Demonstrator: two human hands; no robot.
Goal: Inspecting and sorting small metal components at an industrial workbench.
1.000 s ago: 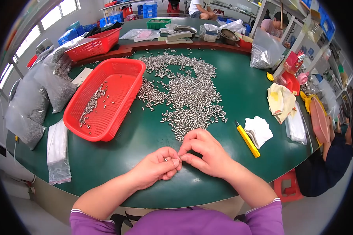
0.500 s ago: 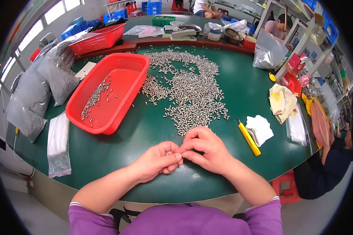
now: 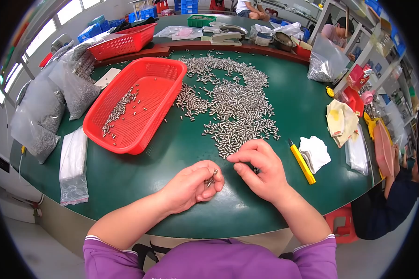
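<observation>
My left hand (image 3: 188, 187) is curled in front of me around several small metal pins (image 3: 210, 182), some showing between thumb and fingers. To its right, my right hand (image 3: 265, 172) hovers at the near end of a large pile of the same small silvery pins (image 3: 242, 104). Its thumb and forefinger are apart, and nothing shows between them; the other fingers are partly hidden. Left of the pile, a red perforated plastic basket (image 3: 156, 100) has loose pins lying along its left side.
A yellow utility knife (image 3: 302, 162) and a white cloth (image 3: 314, 154) lie to the right, with a beige cloth (image 3: 341, 122) farther off. Bags of pins (image 3: 37, 123) and flat plastic packaging (image 3: 73, 162) line the left. Behind stands another red basket (image 3: 125, 44). Co-workers sit around.
My hands, which were together at the fingertips, have separated. My right hand has moved right to the pile's near end, and pins now show in my left hand. The view has shifted slightly.
</observation>
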